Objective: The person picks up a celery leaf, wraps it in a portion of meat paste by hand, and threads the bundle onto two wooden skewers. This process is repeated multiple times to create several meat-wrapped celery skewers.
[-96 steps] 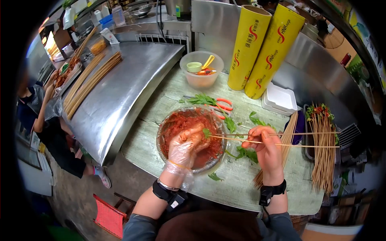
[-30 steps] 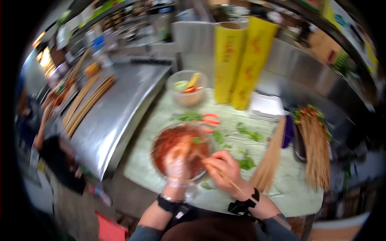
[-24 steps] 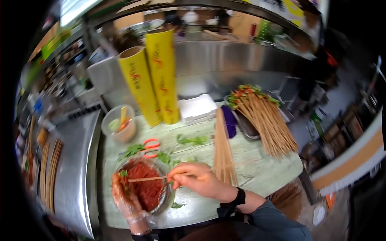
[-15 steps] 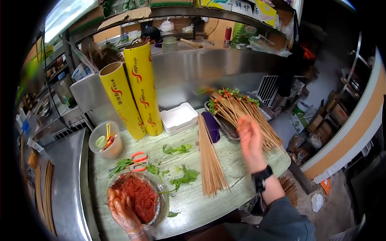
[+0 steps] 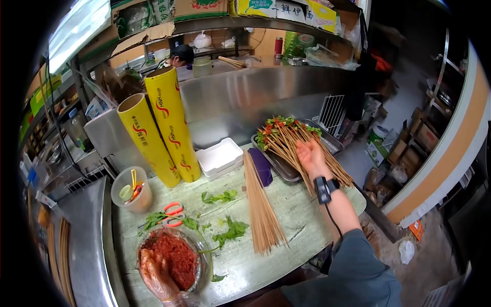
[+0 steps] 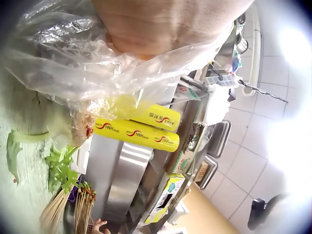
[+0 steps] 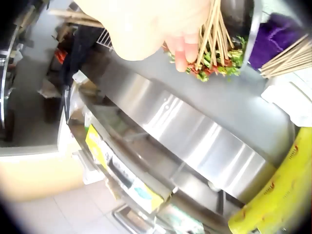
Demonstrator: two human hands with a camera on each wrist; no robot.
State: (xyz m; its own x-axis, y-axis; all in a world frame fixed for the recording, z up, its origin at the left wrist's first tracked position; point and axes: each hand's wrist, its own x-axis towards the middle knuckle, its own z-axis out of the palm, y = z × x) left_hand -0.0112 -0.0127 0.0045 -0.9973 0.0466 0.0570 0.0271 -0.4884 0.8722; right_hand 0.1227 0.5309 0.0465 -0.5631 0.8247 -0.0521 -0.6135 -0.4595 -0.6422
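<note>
My left hand [image 5: 157, 272], in a clear plastic glove smeared red, lies at the left side of a bowl of red minced meat [image 5: 176, 257], fingers resting on the meat. In the left wrist view the glove's loose plastic [image 6: 112, 80] hides those fingers. Over the bundle of skewers [image 5: 291, 146] in a metal tray [image 5: 286, 171], my bare right hand [image 5: 311, 157] is held palm up with loose fingers; no skewer shows in its grip. The right wrist view has its fingers [image 7: 183, 51] beside the sticks, near the red and green skewer ends [image 7: 209, 73].
Bare skewers [image 5: 263, 220] lie mid-table beside a purple cloth [image 5: 262, 168]. Leafy greens [image 5: 232, 230] and red-handled scissors [image 5: 174, 209] are near the bowl. Behind stand a white box [image 5: 221, 158], two yellow rolls [image 5: 171, 128] and a plastic tub [image 5: 132, 189].
My right hand has gone from the bowl, where it held a skewer, to the tray at the right, and its fingers have let go. The left hand stays in the bowl. The head view has turned right.
</note>
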